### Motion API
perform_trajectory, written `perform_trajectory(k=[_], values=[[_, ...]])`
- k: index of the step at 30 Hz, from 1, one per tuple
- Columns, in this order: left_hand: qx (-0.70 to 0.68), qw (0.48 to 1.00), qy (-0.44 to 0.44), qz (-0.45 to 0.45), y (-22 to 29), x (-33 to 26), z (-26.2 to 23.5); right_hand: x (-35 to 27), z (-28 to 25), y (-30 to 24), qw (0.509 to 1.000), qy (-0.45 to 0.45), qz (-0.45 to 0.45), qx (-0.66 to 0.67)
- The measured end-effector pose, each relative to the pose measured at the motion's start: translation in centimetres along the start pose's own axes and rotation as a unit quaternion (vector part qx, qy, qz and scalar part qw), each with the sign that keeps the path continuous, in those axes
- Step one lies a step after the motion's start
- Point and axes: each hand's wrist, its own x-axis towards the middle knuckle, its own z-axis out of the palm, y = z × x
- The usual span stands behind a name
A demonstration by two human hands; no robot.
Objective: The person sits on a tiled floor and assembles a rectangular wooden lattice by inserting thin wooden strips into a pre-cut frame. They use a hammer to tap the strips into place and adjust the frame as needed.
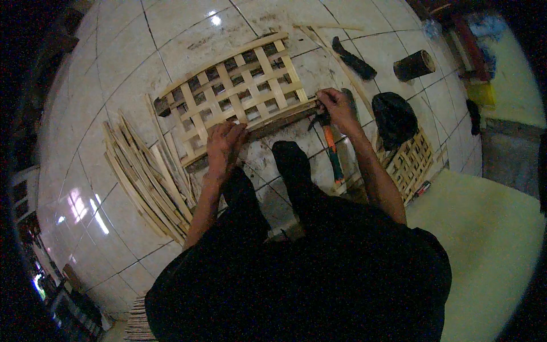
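Note:
A woven lattice panel of pale bamboo strips (225, 91) lies on the tiled floor in front of my feet. My left hand (225, 145) is at its near edge, fingers closed on the bamboo strip there. At the near right corner, my right hand (340, 109) pinches the end of the same edge strip (285, 115). Just below my right hand lies a hammer (331, 149) with an orange and dark handle, its head partly hidden near the panel's corner. What lies under my left fingers is hidden.
Loose bamboo strips (142, 176) are piled left of my legs. To the right are a dark curved piece (353, 61), a short dark cylinder (414, 65), a black bag-like bundle (394, 118) and another woven panel (411, 165). A pale yellowish surface (496, 239) borders my right side.

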Motion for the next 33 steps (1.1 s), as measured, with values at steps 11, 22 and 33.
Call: perform_trajectory(k=[11, 22, 33], values=[[-0.025, 0.997, -0.076, 0.014, 0.5, 1.6, -1.5, -0.9, -0.3, -1.9, 0.983, 0.020, -0.039, -0.180], [0.015, 0.998, -0.031, 0.049, -0.1, 1.1, -0.6, -0.8, 0.5, -1.8, 0.987, 0.031, -0.018, -0.158], [0.050, 0.998, -0.026, -0.017, 0.9, 0.7, -0.6, 0.1, -0.4, -0.4, 0.989, -0.049, 0.090, 0.111]])
